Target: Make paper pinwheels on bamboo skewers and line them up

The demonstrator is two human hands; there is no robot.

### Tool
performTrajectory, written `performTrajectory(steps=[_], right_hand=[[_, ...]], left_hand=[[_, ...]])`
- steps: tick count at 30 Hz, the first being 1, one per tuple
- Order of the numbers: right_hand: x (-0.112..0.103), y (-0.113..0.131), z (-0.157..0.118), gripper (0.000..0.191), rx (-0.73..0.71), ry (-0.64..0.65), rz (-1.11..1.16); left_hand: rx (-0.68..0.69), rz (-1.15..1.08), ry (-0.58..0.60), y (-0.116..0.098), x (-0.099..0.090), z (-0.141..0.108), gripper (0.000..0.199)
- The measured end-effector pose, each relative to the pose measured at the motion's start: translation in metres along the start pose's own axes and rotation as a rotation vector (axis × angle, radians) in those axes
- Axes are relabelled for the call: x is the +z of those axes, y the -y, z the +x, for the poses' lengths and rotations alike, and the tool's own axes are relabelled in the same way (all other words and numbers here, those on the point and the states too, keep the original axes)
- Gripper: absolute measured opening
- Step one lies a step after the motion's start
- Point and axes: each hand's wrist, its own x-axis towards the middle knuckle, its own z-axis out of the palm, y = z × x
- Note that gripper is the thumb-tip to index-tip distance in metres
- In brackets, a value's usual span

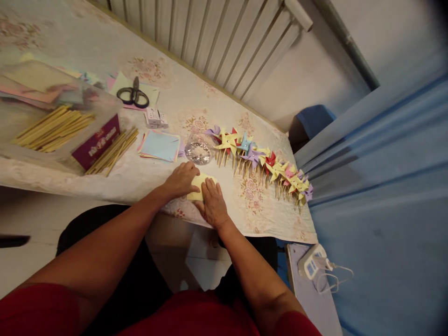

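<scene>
A yellow sheet of paper point(196, 185) lies near the table's front edge between my hands. My left hand point(182, 179) has its fingers bent at the paper's left side, the fingertips and thumb touching it. Across the right part of the paper, my right hand point(213, 201) rests with its fingers stretched out and spread. Just beyond the paper stands a round clear dish point(198, 150) of small metal pins. To its left is a stack of coloured paper squares point(161, 145), light blue on top, with slits at the corners.
Paper pinwheels on sticks point(252, 155) lie in a row to the right. Black scissors point(133, 97), small boxes point(154, 118), loose sticks point(114, 151) and a clear bin point(66, 161) are at left. A power strip point(312, 262) sits at the lower right.
</scene>
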Motion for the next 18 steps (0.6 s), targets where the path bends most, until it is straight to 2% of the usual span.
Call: performTrajectory(steps=[6,18], right_hand=[[-0.001,-0.001,0.001,0.068,0.013,-0.009,0.012],[-0.003,-0.022,0.001,0.066,0.013,0.005,0.015]], left_hand=[[0.01,0.034,0.02,0.0,-0.001,-0.001,0.053],[0.009,0.018,0.028,0.001,0.0,-0.001,0.054]])
